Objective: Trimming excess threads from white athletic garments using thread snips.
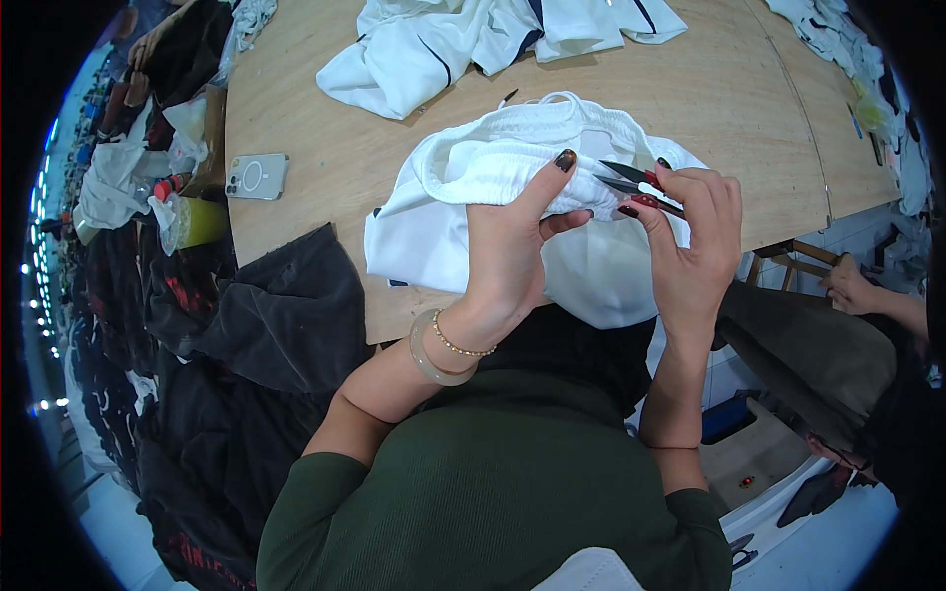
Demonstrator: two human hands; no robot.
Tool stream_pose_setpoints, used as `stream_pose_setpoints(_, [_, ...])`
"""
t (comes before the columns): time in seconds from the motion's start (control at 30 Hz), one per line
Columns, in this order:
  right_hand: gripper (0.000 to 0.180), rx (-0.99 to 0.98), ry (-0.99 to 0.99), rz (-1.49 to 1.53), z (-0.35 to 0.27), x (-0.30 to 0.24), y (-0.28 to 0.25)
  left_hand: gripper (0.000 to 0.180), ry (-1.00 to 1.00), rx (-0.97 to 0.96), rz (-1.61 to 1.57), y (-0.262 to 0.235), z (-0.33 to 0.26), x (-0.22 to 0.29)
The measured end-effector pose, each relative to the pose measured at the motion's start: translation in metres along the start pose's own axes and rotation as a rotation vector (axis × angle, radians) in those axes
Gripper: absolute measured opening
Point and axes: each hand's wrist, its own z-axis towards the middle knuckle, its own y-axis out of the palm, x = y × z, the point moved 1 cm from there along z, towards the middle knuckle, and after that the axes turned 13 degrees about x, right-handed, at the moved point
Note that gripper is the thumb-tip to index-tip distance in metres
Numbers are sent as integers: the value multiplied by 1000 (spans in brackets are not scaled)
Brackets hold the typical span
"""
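A white garment with a gathered elastic waistband (493,175) lies bunched in front of me at the table's near edge. My left hand (522,222) grips the waistband, thumb on top and fingers tucked beneath the cloth. Between the thumb and fingers of my right hand (695,222) is a pair of small dark thread snips (623,178). Their two pointed blades stand apart and reach toward the waistband beside my left thumb. Whether the blades touch a thread is too small to tell.
More white garments with dark trim (424,59) lie on the wooden table (296,118) at the far side. A phone (257,176) rests at the left. Dark garments (296,305) hang over the left edge. Another person's hand (852,286) is at the right, near a wooden stool.
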Motion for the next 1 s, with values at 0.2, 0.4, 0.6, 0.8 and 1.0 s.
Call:
stream_pose_setpoints(0.2, [30,-10,57,58,5,4,7,27,-11,4,33,3,7,1])
stream_pose_setpoints(0.4, [30,-12,248,251,2,3,11,24,11,27,53,2,-1,5])
stream_pose_setpoints(0.6, [31,-5,702,603,-11,7,15,28,-69,91,-5,-4,9,-14])
stream_pose_setpoints(0.8, [35,-120,349,483,-17,-1,25,26,-43,21,43,-4,5,-15])
stream_pose_setpoints(1.0, [31,12,289,476,-31,29,54,22,20,23,32,-12,38,-39])
